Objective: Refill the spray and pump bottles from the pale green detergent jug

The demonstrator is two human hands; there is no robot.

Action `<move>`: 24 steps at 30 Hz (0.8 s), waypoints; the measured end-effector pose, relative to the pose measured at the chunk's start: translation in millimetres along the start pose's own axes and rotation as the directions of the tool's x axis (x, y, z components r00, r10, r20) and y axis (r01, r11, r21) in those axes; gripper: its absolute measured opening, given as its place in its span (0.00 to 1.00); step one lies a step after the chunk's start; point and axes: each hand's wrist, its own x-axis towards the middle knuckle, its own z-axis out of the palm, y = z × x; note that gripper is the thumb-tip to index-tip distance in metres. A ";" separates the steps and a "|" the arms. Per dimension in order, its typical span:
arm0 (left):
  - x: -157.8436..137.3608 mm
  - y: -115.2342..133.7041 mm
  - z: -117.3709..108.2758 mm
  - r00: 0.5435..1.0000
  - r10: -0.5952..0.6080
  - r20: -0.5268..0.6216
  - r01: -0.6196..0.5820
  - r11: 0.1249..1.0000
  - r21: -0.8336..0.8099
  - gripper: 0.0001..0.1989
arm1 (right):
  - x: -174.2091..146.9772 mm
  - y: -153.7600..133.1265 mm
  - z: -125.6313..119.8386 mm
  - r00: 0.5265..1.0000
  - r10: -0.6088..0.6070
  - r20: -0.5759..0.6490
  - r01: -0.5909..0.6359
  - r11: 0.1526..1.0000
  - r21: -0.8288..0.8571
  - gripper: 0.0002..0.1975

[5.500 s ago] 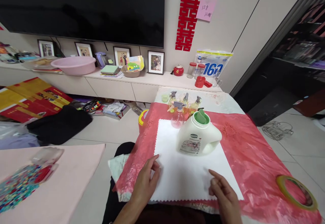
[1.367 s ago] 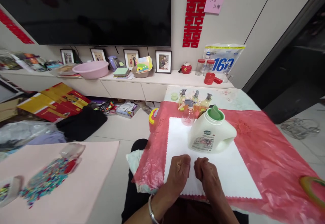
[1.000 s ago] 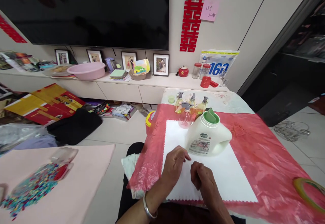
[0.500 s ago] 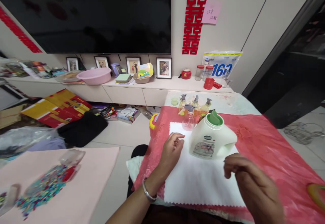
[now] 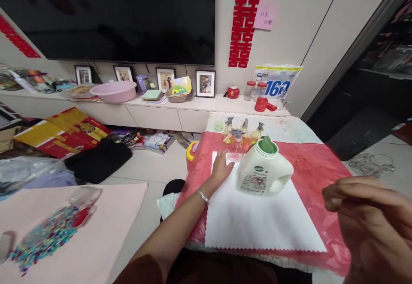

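My left hand (image 5: 221, 169) reaches over the left edge of a white scalloped sheet (image 5: 257, 224), thumb and fingers apart, beside a clear pink-tinted spray bottle (image 5: 237, 149) with a grey trigger head. Whether the fingertips touch that bottle I cannot tell. A big white detergent jug (image 5: 262, 170) with a green-rimmed open mouth stands upright on the sheet, to the right of this hand. Off the sheet at the right, my right hand (image 5: 370, 215) is raised close to the camera with its fingers curled and pinched together. Anything within that pinch is hidden.
More spray bottles (image 5: 229, 127) stand behind the pink one. A red cloth (image 5: 309, 168) covers the table. At left, a pink mat (image 5: 119, 215) bears a heap of small colourful pieces (image 5: 51, 237). A pink basin (image 5: 114, 92) sits on the low cabinet (image 5: 154, 114).
My left hand has moved forward towards the pink spray bottle and spread its fingers. My right hand has moved right, away from the jug, and nearer the camera.
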 end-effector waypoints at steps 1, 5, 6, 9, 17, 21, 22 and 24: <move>9.9 -1.3 7.1 1.000 -0.012 -0.011 0.012 1.000 0.005 0.31 | -2.2 -1.3 2.7 0.998 -0.006 0.065 0.005 1.000 0.014 0.06; 43.9 -2.5 34.4 0.998 -0.050 -0.045 0.049 0.999 -0.013 0.46 | -10.8 12.1 -0.4 0.959 0.057 0.277 -0.065 0.998 0.021 0.05; 50.7 -2.7 39.9 0.997 -0.057 -0.052 0.056 0.998 -0.023 0.49 | -13.6 16.3 -1.5 0.943 0.068 0.327 -0.079 0.997 0.021 0.05; 66.0 -5.6 51.1 0.996 -0.074 -0.058 0.070 0.996 -0.055 0.53 | -25.9 23.6 -0.9 0.907 0.162 0.388 -0.171 0.985 -0.010 0.04; 62.4 -11.4 45.2 0.988 0.051 -0.144 -0.067 0.992 -0.108 0.39 | -62.3 56.3 4.3 0.782 0.433 0.448 -0.436 0.894 -0.104 0.12; 34.9 -12.6 20.4 0.971 0.078 -0.224 -0.103 0.989 -0.103 0.35 | -72.5 75.5 23.9 0.769 0.411 0.489 -0.383 0.909 -0.162 0.13; 25.2 -13.5 12.7 0.969 0.081 -0.235 -0.108 0.989 -0.102 0.35 | -74.2 77.2 32.1 0.777 0.391 0.493 -0.355 0.919 -0.171 0.13; 1.6 -15.3 -2.8 0.964 0.085 -0.251 -0.115 0.988 -0.106 0.37 | -76.4 78.0 50.9 0.801 0.345 0.490 -0.298 0.939 -0.173 0.12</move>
